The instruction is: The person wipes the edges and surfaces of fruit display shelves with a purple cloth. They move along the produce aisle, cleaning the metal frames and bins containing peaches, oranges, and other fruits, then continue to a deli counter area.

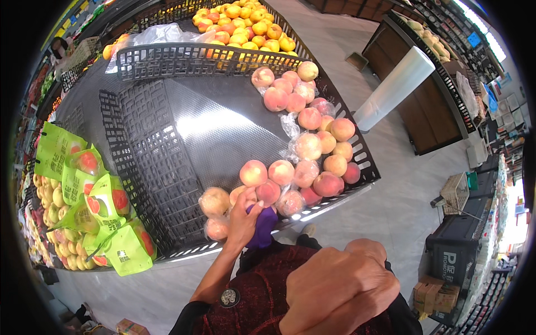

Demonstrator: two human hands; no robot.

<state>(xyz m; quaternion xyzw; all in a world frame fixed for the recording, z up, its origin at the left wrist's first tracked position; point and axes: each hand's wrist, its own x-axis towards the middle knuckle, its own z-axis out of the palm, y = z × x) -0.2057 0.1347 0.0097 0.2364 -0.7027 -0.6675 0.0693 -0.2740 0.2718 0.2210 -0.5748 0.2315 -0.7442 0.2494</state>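
The black display bin (167, 167) fills most of the stand, its middle bare and a curving heap of peaches (312, 145) banked along its right and near sides. At the bin's near edge the left hand (243, 220) reaches in, fingers curled around a purple cloth (262, 226) and resting against a peach (245, 195) in the front row. It looks like wiping or tidying the front fruit. A next move would want a light touch, since neighbours sit touching. The right hand (338, 290), nearer than the bin, is a closed fist; whether it grips anything I cannot tell.
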